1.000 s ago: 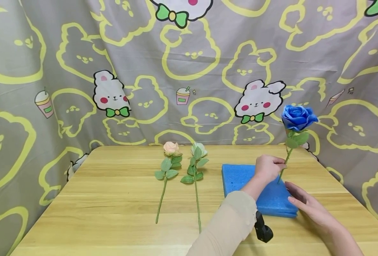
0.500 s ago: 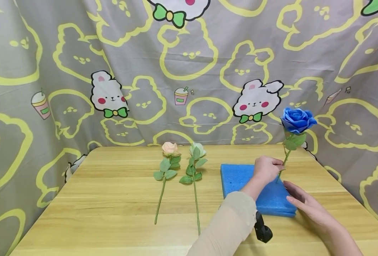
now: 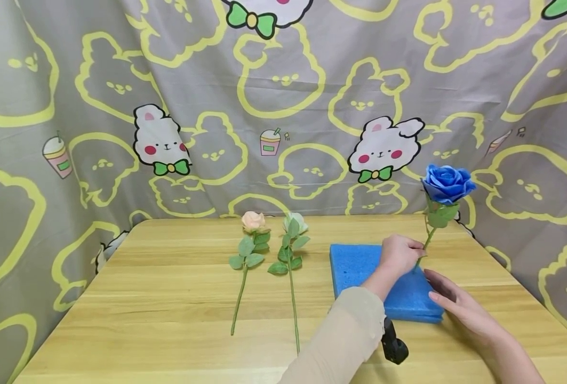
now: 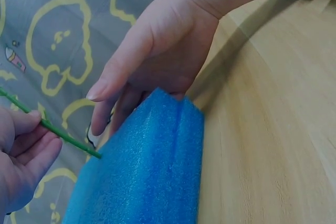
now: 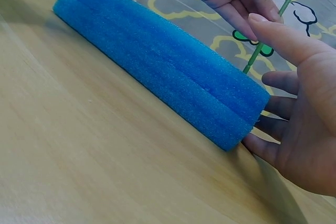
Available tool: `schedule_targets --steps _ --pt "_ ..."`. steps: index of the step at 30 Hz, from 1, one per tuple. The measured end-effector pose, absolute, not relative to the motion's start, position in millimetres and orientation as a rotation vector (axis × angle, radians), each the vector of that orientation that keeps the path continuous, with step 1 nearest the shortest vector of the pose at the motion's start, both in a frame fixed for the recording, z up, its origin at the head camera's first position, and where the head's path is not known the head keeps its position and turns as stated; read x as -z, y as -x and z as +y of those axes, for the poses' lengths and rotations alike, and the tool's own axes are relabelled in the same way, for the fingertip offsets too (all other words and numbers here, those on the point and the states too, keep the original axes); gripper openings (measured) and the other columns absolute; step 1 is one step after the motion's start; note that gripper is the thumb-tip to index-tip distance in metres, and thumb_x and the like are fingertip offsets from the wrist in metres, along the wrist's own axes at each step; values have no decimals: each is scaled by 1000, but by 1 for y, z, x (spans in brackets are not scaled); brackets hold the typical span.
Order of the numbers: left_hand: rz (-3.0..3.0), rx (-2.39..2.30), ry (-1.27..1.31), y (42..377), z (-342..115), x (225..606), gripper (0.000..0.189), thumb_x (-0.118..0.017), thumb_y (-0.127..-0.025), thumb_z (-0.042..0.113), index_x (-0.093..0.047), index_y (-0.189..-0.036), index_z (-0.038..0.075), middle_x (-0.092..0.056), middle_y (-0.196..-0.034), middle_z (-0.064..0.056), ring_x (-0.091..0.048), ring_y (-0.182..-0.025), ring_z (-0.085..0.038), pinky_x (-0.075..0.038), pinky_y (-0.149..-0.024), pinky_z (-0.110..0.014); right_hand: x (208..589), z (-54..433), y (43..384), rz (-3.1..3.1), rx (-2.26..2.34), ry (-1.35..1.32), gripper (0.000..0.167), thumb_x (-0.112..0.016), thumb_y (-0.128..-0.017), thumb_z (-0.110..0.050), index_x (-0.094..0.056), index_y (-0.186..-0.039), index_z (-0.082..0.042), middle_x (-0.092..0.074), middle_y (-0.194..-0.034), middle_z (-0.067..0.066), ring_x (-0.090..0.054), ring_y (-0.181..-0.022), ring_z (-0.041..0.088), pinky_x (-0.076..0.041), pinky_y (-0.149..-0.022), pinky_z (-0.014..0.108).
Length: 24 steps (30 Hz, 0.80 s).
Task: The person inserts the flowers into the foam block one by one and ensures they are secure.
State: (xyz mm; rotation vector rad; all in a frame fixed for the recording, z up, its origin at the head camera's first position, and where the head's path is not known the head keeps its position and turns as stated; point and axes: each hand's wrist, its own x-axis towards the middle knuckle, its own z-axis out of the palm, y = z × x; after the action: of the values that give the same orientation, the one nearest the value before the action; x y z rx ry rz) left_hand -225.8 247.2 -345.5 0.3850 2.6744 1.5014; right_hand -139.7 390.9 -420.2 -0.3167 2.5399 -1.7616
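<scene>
A blue artificial rose (image 3: pixel 448 184) stands nearly upright, leaning a little right, its stem's lower end in the top of a blue foam block (image 3: pixel 360 264). My left hand (image 3: pixel 400 253) pinches the green stem low down, just above the foam. In the left wrist view the thumb and fingers of that left hand (image 4: pixel 23 156) close round the stem (image 4: pixel 68 137). My right hand (image 3: pixel 465 309) is at the block's right edge, fingers extended along its side. The right wrist view shows the right hand (image 5: pixel 310 108) with its fingertips at the foam's end face.
Left of the foam, a peach rose (image 3: pixel 253 221) and a pale green-white rose (image 3: pixel 296 223) lie on the wooden table (image 3: pixel 168 298), stems toward me. A black device (image 3: pixel 394 344) sits below the left sleeve. A patterned curtain (image 3: pixel 206 80) hangs behind the table.
The blue rose has sunk slightly toward the foam, its stem deeper in, with my left hand still pinching it. My right hand has stayed at the foam's edge. The head view has shifted slightly.
</scene>
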Motion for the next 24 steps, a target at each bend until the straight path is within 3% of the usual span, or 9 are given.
schedule_targets --steps 8,21,24 --pt "2651 -1495 -339 227 247 345 3 -75 -78 26 -77 -80 25 -68 -76 16 -61 -81 2 -49 -66 -16 419 391 139 2538 1755 293 57 -42 -99 -12 -12 -142 12 -11 -142 38 -30 -108 -23 -31 -83 5" --pt "2551 -1585 -338 232 232 345 14 -73 -79 34 -76 -79 21 -61 -69 14 -54 -63 -1 -45 -56 -21 417 390 140 2531 1751 312 56 -41 -100 -11 -12 -142 12 -11 -142 38 -30 -109 -23 -31 -84 4" --pt "2520 -1621 -337 233 227 345 16 -73 -80 34 -75 -78 18 -60 -64 11 -53 -59 -2 -44 -54 -21 417 390 139 2542 1739 300 56 -41 -100 -12 -13 -142 12 -16 -143 33 -31 -109 -23 -31 -84 4"
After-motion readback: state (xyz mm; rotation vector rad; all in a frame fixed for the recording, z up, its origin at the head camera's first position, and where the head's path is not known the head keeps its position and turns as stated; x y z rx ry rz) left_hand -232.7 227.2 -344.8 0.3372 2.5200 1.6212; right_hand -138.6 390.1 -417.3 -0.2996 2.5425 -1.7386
